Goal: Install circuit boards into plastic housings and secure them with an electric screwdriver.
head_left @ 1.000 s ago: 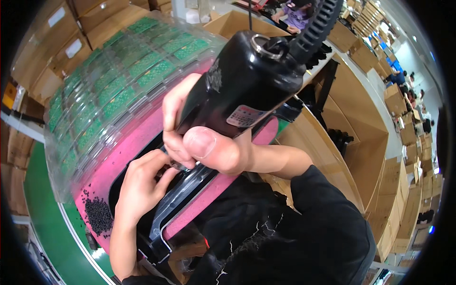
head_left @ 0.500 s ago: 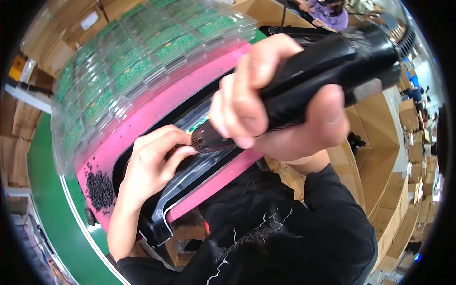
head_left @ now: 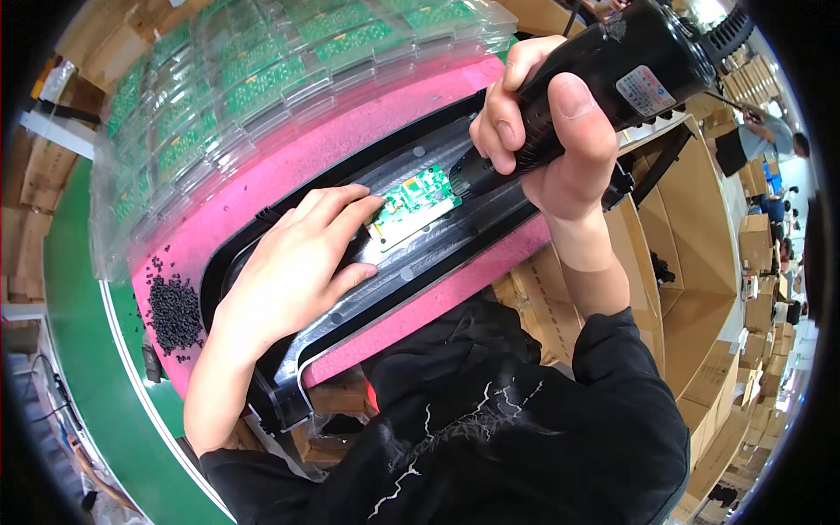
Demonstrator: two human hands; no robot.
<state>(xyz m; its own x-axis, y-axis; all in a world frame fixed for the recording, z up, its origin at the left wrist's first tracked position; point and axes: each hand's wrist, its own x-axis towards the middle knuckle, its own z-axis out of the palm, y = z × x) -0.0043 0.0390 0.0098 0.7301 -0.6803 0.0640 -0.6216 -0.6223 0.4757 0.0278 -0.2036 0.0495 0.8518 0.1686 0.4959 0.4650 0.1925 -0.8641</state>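
Note:
A green circuit board [head_left: 415, 206] lies inside a long black plastic housing [head_left: 411, 273]. My left hand [head_left: 302, 254] rests flat in the housing, fingers stretched, with its fingertips at the board's left end. In my right hand [head_left: 560, 140] is a black electric screwdriver [head_left: 604, 79], gripped round its body. It slants down to the left, and its nose meets the board's right end. The bit's very tip is hidden inside the dark nose. The housing sits on a pink foam pad [head_left: 341, 354].
Clear plastic trays [head_left: 262, 96] of green circuit boards stand behind the housing. A pile of small black screws [head_left: 173, 313] lies on the pad's left corner. The green table [head_left: 87, 350] curves along the left. Cardboard boxes [head_left: 691, 227] stand at the right, and people are farther off.
The screwdriver has moved right, from the board's left end to its right end. My left hand has gone from pinching by the nose to lying flat, and the board shows more fully.

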